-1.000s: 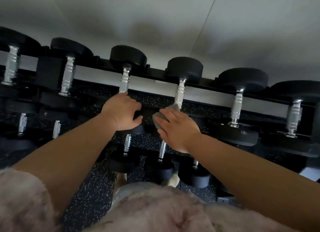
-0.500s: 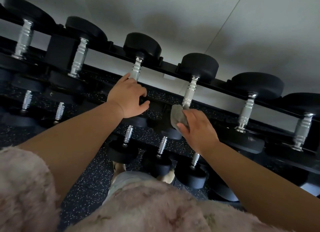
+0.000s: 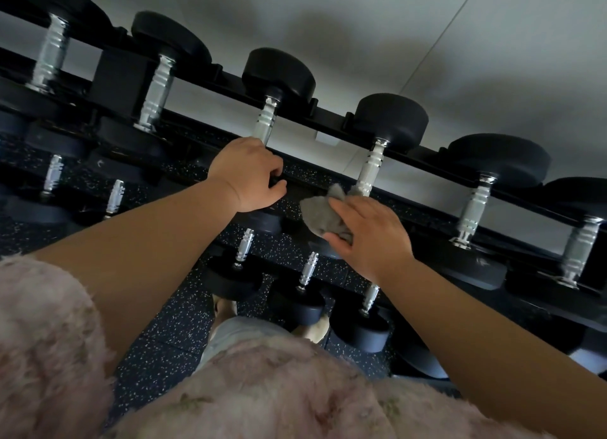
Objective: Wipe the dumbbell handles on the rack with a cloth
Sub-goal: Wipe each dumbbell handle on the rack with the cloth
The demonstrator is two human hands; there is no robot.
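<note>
Grey cloth [image 3: 323,213] at a dumbbell handle [image 3: 369,169]
Right hand [image 3: 368,235] clutches the cloth, that handle just beyond its fingertips; left hand [image 3: 249,176] grips the neighbouring handle [image 3: 266,123]

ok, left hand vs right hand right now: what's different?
The left hand is bare and curls round the lower end of one handle; the right hand pinches a grey cloth at the lower end of the next handle. The left hand's fingers are tightly curled; the right hand's lie straighter, spread over the cloth. Shared: both reach to the top row of the rack, with the back of each hand facing the camera.
</note>
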